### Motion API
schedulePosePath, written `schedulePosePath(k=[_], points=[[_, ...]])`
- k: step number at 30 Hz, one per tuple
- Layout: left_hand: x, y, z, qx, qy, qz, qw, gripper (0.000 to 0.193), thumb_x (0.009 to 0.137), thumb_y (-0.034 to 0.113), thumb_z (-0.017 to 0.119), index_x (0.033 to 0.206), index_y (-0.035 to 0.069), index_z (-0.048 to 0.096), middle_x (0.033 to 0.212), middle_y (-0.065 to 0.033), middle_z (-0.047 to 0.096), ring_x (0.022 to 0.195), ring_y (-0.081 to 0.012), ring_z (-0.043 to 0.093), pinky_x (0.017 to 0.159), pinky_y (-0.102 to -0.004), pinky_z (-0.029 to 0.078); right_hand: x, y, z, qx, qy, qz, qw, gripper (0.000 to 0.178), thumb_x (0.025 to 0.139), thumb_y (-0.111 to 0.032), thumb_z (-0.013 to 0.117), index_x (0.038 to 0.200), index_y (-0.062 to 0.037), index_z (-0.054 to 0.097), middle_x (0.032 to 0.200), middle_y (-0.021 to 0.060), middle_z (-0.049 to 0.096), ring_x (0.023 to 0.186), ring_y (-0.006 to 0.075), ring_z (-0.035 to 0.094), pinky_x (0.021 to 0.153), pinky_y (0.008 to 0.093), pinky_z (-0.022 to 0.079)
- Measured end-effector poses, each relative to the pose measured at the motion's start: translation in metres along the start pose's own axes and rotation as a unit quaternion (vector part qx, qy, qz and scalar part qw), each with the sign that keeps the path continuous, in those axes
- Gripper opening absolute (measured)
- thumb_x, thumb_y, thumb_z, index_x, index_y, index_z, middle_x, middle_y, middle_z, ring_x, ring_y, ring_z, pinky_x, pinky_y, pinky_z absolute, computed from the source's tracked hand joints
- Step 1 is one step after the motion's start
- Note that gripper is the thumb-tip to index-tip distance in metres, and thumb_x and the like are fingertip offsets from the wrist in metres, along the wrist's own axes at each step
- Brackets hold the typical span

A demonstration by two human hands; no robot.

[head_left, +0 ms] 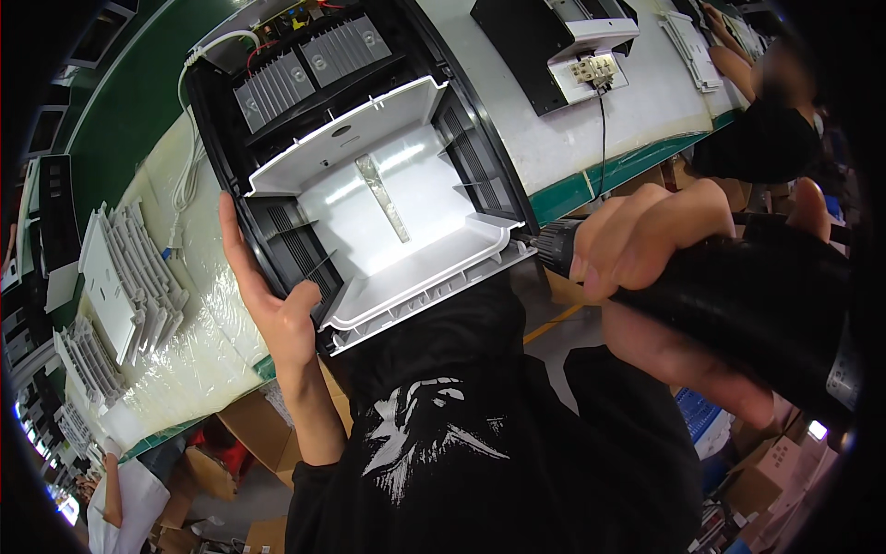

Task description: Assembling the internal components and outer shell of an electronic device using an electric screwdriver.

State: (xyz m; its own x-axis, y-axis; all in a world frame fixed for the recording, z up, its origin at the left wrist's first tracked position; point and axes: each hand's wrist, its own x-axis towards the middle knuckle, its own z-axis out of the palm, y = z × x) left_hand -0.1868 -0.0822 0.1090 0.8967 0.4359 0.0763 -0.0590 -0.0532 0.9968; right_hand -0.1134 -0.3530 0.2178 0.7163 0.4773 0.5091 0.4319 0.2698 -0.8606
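Observation:
A black box-shaped appliance housing (503,175) with a white inner tray (406,198) lies tilted on the table in front of me. Two finned metal heat sinks (309,74) and some wires show in its far part. My left hand (286,319) grips the housing's left wall, fingers stretched along the outside and thumb hooked over the rim. Wrapped in my right hand (660,235) is a black electric screwdriver (729,295). Its ridged collar (558,247) points at the housing's near right corner, where the tip is close to or touching; I cannot tell which.
White slatted panels (129,282) stand stacked on the film-covered table at left, beside a white cable (189,171). A black-and-white unit with a connector block (591,69) sits far right. Co-workers are at both sides, and cardboard boxes (254,429) stand below the table.

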Motion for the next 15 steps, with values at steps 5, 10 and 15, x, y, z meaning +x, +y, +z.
schedulePosePath(k=[5,10,15], points=[[-0.001,0.000,0.000,0.005,0.008,-0.005,1.000,0.103,0.048,-0.004,0.044,0.149,0.003,0.026,0.143,-0.0143,0.038,0.124,-0.0226,0.043,0.104,-0.0256,0.032,0.004,-0.017,0.002,-0.045,0.026,0.256,0.965,0.094,0.055,-0.085,0.060,0.087,0.0027,0.051,0.081,0.0145,0.059,0.076,0.0250,0.063,0.080,0.0357,0.049],[-0.001,0.002,0.002,-0.013,0.004,-0.001,1.000,0.102,0.049,-0.005,0.043,0.149,0.003,0.026,0.140,-0.0132,0.040,0.122,-0.0224,0.044,0.105,-0.0259,0.032,-0.010,0.001,0.014,-0.028,0.071,0.094,0.993,0.093,0.064,-0.081,0.058,0.104,0.0022,0.047,0.078,0.0123,0.056,0.066,0.0234,0.061,0.063,0.0349,0.052],[-0.001,-0.002,0.000,-0.009,0.008,-0.001,1.000,0.102,0.049,-0.006,0.042,0.149,0.002,0.026,0.140,-0.0130,0.039,0.120,-0.0210,0.045,0.103,-0.0244,0.032,-0.002,0.025,0.024,0.027,0.104,-0.104,0.989,0.095,0.079,-0.075,0.049,0.142,-0.0168,0.011,0.080,0.0131,0.053,0.054,0.0209,0.057,0.045,0.0321,0.049]])
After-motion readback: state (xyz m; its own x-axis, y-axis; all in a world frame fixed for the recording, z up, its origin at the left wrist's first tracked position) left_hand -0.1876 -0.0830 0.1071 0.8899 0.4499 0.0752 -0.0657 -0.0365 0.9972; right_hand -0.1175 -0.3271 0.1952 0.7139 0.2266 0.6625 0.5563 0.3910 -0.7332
